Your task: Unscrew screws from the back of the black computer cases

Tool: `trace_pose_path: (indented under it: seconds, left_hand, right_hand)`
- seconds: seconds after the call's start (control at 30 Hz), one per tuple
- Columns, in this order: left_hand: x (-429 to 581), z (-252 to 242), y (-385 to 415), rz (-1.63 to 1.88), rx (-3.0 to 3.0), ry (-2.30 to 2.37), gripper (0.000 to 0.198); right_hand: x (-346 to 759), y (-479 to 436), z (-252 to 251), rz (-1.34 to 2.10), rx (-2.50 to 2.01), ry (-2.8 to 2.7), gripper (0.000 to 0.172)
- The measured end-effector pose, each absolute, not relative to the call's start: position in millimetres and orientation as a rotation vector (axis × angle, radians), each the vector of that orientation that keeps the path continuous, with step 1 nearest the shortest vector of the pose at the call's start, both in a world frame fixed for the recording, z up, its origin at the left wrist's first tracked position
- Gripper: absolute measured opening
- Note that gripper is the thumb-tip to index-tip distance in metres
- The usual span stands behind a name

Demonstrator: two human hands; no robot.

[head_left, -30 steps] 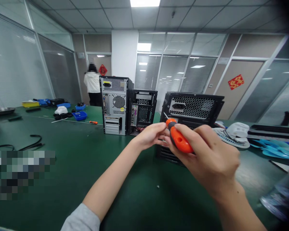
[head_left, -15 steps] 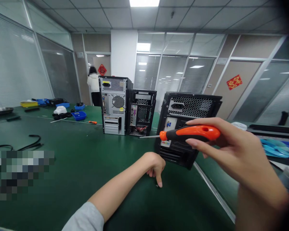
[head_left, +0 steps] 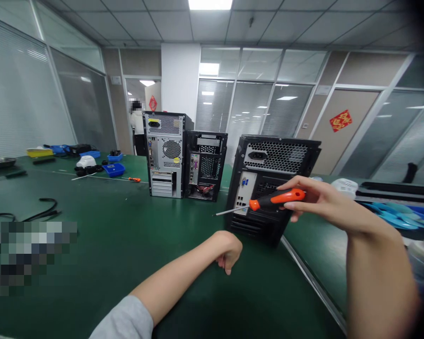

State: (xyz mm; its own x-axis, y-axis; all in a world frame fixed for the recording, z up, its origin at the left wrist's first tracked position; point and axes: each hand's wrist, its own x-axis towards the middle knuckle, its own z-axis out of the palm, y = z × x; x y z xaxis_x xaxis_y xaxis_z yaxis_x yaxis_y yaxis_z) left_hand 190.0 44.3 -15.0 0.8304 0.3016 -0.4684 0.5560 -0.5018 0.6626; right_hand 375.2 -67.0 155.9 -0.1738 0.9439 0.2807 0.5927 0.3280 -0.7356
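Note:
My right hand (head_left: pixel 309 195) holds an orange and black screwdriver (head_left: pixel 277 199) by its handle, between thumb and fingers. Its thin metal shaft points left and slightly down, in front of a black computer case (head_left: pixel 268 188) whose back panel faces me. Low over the green table (head_left: pixel 183 292), my left hand (head_left: pixel 230 250) is bent down at the wrist with its fingers drawn together at the tabletop. Whatever those fingertips may hold is hidden.
Two more computer cases, a silver-backed one (head_left: pixel 165 155) and a smaller black one (head_left: pixel 207 165), stand farther back. Blue trays (head_left: pixel 113 170), another screwdriver (head_left: pixel 134 180) and black cables (head_left: pixel 44 211) lie to the left. A person (head_left: pixel 138 126) is at the doorway.
My right hand and the screwdriver have moved away from me, toward the black case, with the shaft tilting down. My left fingers have drawn together, and the tiny object beside them no longer shows.

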Motion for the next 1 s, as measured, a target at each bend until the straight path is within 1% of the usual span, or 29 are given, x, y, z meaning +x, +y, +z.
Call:
trace_pose_path:
  seconds: [0.03,0.1,0.17,0.27,0.33,0.37,0.43,0.53,0.6,0.83,1.0]
  left_hand:
    - [193,-8,45,-0.615,2.103,0.717,0.030]
    - [198,6,47,-0.582,2.114,0.733,0.025]
    - [197,20,51,-0.393,2.166,0.741,0.021]
    - [185,37,60,0.028,2.220,0.745,0.015]
    - [174,47,67,0.229,2.187,0.704,0.009]
    - [168,52,70,0.316,2.140,0.659,0.010]
    - [157,60,75,0.477,1.895,0.511,0.021]
    - [145,68,79,0.527,1.735,0.423,0.037]
    - [142,71,80,0.546,1.688,0.375,0.042]
    - [140,77,76,0.632,1.579,0.284,0.045]
    - [137,83,72,0.666,1.567,0.235,0.043]
  right_hand:
    - [378,-65,155,0.634,-1.356,-1.858,0.044]
    - [385,-63,153,0.662,-1.355,-1.829,0.044]
    - [391,-61,151,0.664,-1.342,-1.797,0.042]
    - [402,-61,150,0.622,-1.295,-1.740,0.042]
    - [408,-60,148,0.591,-1.247,-1.701,0.043]
    - [411,-60,148,0.577,-1.223,-1.678,0.043]
    - [416,-61,147,0.546,-1.180,-1.626,0.043]
    - [417,-62,147,0.499,-1.121,-1.551,0.042]
    - [414,-64,149,0.472,-1.087,-1.520,0.042]
    - [399,-75,157,0.384,-0.994,-1.452,0.037]
    - [400,-81,157,0.335,-0.973,-1.471,0.037]
